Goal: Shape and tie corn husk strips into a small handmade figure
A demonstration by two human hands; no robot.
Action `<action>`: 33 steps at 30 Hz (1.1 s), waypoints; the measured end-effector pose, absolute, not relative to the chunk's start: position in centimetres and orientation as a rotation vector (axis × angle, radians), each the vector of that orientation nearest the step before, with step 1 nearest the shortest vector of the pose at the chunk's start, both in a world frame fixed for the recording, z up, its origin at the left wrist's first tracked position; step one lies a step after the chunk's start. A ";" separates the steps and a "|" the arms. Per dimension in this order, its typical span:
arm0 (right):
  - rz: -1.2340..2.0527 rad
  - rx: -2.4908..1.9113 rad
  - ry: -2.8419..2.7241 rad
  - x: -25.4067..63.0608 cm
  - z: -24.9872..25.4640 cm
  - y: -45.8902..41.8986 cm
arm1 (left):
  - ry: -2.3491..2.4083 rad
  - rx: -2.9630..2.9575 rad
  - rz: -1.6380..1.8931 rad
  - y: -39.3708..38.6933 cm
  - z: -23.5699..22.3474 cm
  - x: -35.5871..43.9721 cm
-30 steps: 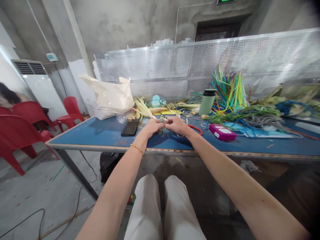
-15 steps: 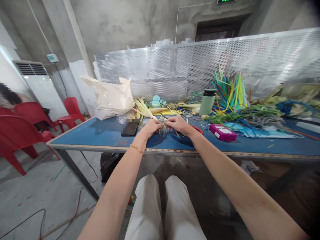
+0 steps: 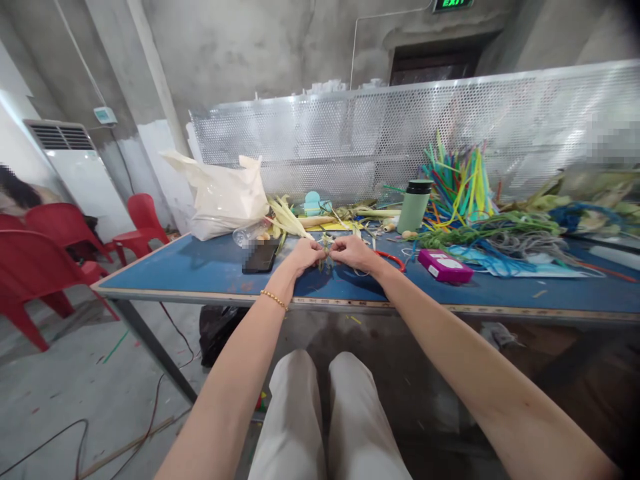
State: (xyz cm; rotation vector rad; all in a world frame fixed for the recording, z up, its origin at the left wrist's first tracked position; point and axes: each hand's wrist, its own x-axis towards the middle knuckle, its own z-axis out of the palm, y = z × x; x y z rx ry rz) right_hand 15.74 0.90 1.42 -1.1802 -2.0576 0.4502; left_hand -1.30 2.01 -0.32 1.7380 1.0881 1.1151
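Note:
Above the front of the blue table (image 3: 165,273), my left hand (image 3: 304,255) and my right hand (image 3: 354,252) meet fingertip to fingertip. Between them is a small tangle of pale green, husk-like strands (image 3: 327,262), pinched by both hands. How the strands are joined is too small to make out. A thin pale strand hangs under my right hand. Just right of that wrist lies a red curved handle (image 3: 396,258), partly hidden by the arm. To the left of my left hand rests a black phone (image 3: 261,257). Dried corn husks (image 3: 289,219) lie behind the hands.
A cream bag (image 3: 227,197) stands back left. On the right are a green tumbler (image 3: 415,208), a purple box (image 3: 444,266), green cord (image 3: 465,228) and a bunch of coloured strips (image 3: 470,183). A perforated metal screen (image 3: 340,147) runs behind. Red chairs (image 3: 60,227) stand left.
Both hands stay in nearly the same place, pinching the strands. The right fingers shift slightly, first toward and then along the left fingertips. Nothing else on the table moves.

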 end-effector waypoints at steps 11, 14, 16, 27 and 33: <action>0.244 -1.123 -2.084 15.1 1.1 1.2 | 1.081 1.734 1.126 1.8 0.1 -1.3; 0.140 -1.128 -2.073 15.0 1.3 1.0 | 1.067 1.746 1.129 2.0 0.0 -1.3; 0.138 -1.125 -2.067 15.1 1.4 0.8 | 1.070 1.748 1.133 2.1 -0.1 -1.3; 0.579 -1.129 -2.018 16.5 1.5 1.2 | 0.957 1.660 1.095 1.5 0.0 -1.7; 0.614 -1.144 -1.965 16.3 1.8 0.7 | 0.933 1.543 1.087 1.3 -0.1 -1.8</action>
